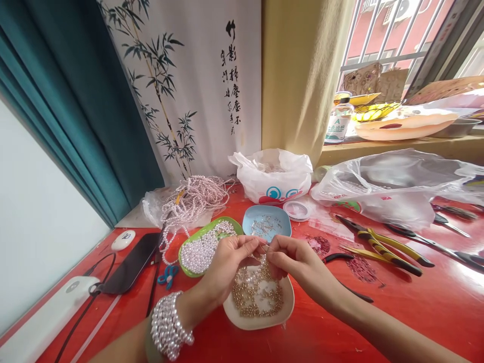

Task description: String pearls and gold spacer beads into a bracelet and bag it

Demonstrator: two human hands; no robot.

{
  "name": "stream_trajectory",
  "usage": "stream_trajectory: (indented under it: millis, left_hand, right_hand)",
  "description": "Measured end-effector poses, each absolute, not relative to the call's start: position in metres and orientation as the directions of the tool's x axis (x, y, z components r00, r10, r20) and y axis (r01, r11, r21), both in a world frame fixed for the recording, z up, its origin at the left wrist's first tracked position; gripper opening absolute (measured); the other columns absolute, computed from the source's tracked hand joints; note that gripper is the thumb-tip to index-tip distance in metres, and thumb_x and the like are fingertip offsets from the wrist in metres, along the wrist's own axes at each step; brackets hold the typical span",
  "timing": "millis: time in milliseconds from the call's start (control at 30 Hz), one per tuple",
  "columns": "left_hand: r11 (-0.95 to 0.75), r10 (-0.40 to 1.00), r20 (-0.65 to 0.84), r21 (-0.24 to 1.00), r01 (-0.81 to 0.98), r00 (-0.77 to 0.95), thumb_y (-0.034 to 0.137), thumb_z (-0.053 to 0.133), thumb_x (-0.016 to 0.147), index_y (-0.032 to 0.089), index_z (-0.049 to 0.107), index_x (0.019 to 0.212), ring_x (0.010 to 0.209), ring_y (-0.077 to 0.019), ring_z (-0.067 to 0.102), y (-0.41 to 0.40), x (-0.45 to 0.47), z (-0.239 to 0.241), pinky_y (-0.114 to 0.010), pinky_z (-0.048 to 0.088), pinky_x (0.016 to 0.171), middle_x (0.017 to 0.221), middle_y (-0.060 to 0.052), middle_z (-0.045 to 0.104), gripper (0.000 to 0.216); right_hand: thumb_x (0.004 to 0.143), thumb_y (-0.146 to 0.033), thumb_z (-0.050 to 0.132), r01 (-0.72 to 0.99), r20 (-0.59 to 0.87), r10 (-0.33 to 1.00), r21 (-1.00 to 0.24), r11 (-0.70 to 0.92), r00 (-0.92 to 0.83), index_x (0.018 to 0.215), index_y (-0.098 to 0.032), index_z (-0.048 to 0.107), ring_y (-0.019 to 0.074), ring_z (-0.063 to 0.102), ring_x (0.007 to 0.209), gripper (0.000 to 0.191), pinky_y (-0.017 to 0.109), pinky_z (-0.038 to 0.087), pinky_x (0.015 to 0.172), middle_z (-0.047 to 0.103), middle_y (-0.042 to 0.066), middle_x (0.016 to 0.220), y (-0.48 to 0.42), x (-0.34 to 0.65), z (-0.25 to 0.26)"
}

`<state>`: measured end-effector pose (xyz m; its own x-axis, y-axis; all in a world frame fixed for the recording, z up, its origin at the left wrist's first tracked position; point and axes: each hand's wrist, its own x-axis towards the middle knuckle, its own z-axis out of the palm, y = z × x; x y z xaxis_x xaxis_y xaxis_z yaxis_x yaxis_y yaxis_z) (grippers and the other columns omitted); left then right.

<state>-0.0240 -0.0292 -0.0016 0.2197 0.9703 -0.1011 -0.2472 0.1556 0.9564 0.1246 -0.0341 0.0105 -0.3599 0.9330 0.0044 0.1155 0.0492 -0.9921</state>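
My left hand (235,258) and my right hand (289,256) meet with pinched fingertips above a cream dish (258,323) of gold and pearly beads. A thin strand (263,247) runs between the fingertips; whether it is thread or wire I cannot tell. Several strings of pearl-like beads (168,325) wrap my left wrist. Behind my left hand lies a green tray (189,269) of whitish pearl beads. Beyond both hands sits a blue dish (249,214) with small metal pins in it.
Pink bead strings (196,199) are heaped at the back left. A phone (132,264) and a white power strip (49,317) lie left. Yellow-handled pliers (385,247) and scissors (442,247) lie right. Plastic bags (270,181) stand behind, and a round lid (297,210) lies near the blue dish.
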Motion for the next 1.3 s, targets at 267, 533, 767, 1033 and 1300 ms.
stream_trajectory:
  millis: [267,533,767,1033,1300]
  left_hand:
    - [0.154,0.972,-0.102,0.957,-0.245,0.211,0.026,0.063,0.073,0.012,0.068,0.081,0.071,-0.0118,0.057,-0.0277,-0.0237,-0.0013,-0.021,0.044,0.065,0.071,-0.005,0.065,0.017]
    - [0.145,0.971,-0.092,0.959,-0.243,0.219,0.026,0.062,0.074,0.012,0.069,0.084,0.07,-0.0116,0.057,-0.027,-0.0257,-0.0045,-0.021,0.044,0.065,0.072,-0.005,0.066,0.018]
    - [0.141,0.973,-0.092,0.962,-0.233,0.212,0.025,0.062,0.075,0.012,0.069,0.084,0.07,-0.0109,0.057,-0.0268,-0.0251,-0.0051,-0.02,0.044,0.065,0.072,-0.005,0.065,0.018]
    - [0.144,0.975,-0.1,0.964,-0.224,0.2,0.025,0.062,0.074,0.013,0.069,0.084,0.071,-0.0111,0.057,-0.0265,-0.0251,-0.0049,-0.02,0.044,0.065,0.073,-0.005,0.065,0.017]
    - [0.141,0.977,-0.1,0.966,-0.218,0.189,0.026,0.063,0.074,0.013,0.069,0.082,0.071,-0.0116,0.057,-0.0259,-0.0246,-0.0059,-0.02,0.045,0.065,0.072,-0.005,0.065,0.017]
  right_hand:
    - [0.069,-0.018,0.046,0.118,0.046,0.954,-0.989,0.084,-0.295,0.054,-0.019,0.045,0.0099,0.045,0.049,0.015,0.023,0.035,0.049,0.047,-0.005,0.048,-0.0299,0.1268,0.0055]
    - [0.067,-0.016,0.044,0.119,0.048,0.955,-0.989,0.086,-0.293,0.054,-0.019,0.043,0.0098,0.043,0.047,0.014,0.023,0.034,0.048,0.046,-0.005,0.047,-0.0304,0.1274,0.0025]
    - [0.065,-0.016,0.043,0.13,0.044,0.957,-0.988,0.084,-0.288,0.053,-0.019,0.042,0.0097,0.042,0.047,0.013,0.023,0.034,0.047,0.044,-0.006,0.046,-0.0319,0.1274,0.0029]
    - [0.064,-0.016,0.041,0.113,0.039,0.954,-0.991,0.076,-0.297,0.053,-0.02,0.042,0.0091,0.041,0.046,0.012,0.023,0.033,0.046,0.042,-0.006,0.046,-0.031,0.1258,0.0027]
    - [0.064,-0.017,0.042,0.116,0.037,0.953,-0.99,0.075,-0.3,0.053,-0.02,0.041,0.0091,0.04,0.045,0.012,0.023,0.032,0.045,0.041,-0.006,0.046,-0.031,0.1247,0.0022]
